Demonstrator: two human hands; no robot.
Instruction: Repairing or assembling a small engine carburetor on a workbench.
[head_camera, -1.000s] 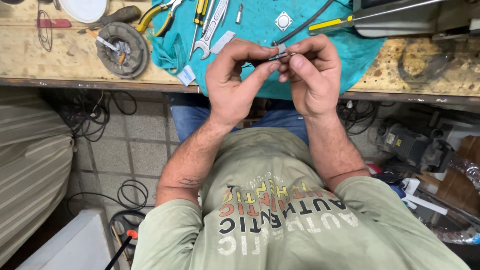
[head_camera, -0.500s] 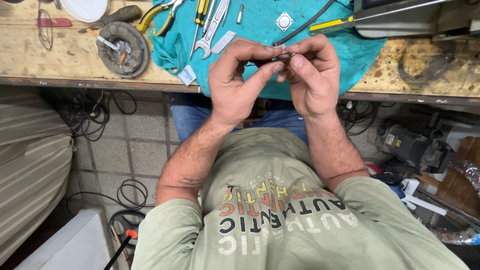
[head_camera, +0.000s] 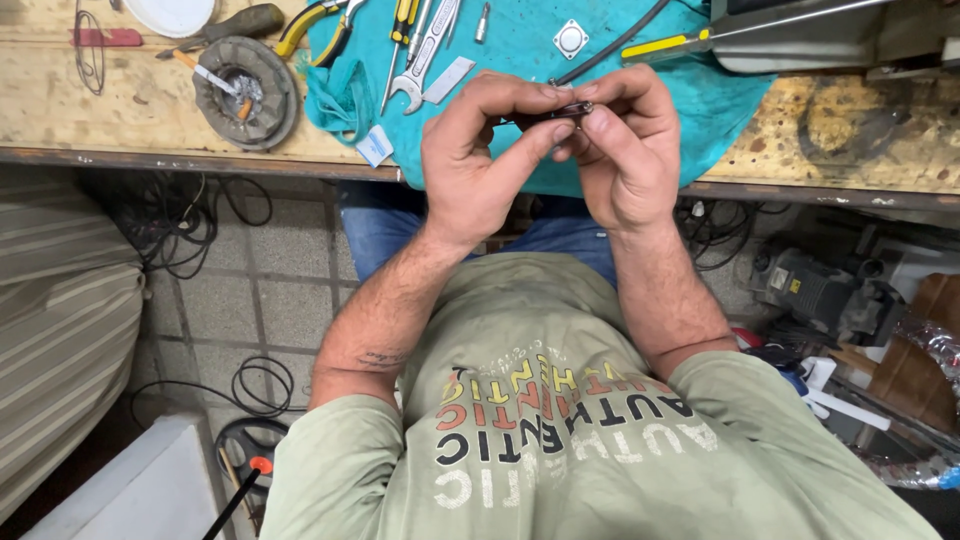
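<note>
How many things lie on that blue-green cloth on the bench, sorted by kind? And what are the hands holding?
Spanner: 1
Pliers with yellow handles: 1
Screwdriver: 1
Square metal plate: 1
Flat metal strip: 1
Total: 5 that I can tell apart.
The left hand and right hand together pinch one small dark metal part.

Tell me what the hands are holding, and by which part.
Both hands pinch one small dark metal part by its ends: the left hand takes its left end, the right hand its right end. What the part is cannot be told.
</note>
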